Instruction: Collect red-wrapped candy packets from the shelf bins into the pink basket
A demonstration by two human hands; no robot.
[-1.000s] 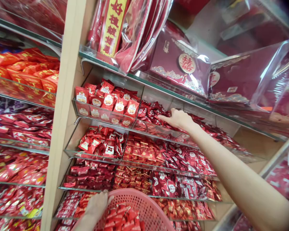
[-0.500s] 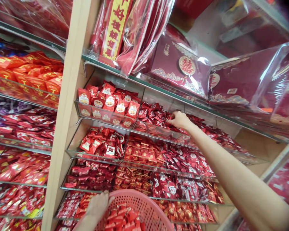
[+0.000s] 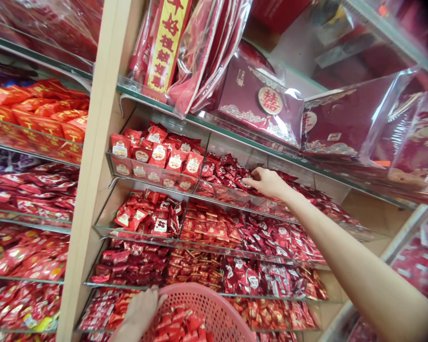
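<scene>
My left hand (image 3: 140,306) is closed round the rim of a pink perforated plastic basket (image 3: 231,311) at the bottom of the view. Small red wrapped candies (image 3: 181,324) lie inside it. My right hand (image 3: 267,183) reaches up over the glass tray at mid-height, among small dark-red wrapped candies (image 3: 226,168). Its thumb and forefinger are apart, and no candy shows between them. The other fingertips are partly hidden. Left of that compartment, larger red packets (image 3: 159,153) with pale labels fill the neighbouring one.
Tiered glass trays of red packets (image 3: 207,225) descend below my right hand. Close above it runs a glass shelf edge (image 3: 231,132) bearing purple boxes (image 3: 258,99) in clear plastic. A wooden upright (image 3: 93,142) separates more sweet trays (image 3: 32,116) at the left.
My right hand's thumb and forefinger have spread slightly apart over the dark-red candies. My left hand stays on the basket rim. The whole view has shifted a little.
</scene>
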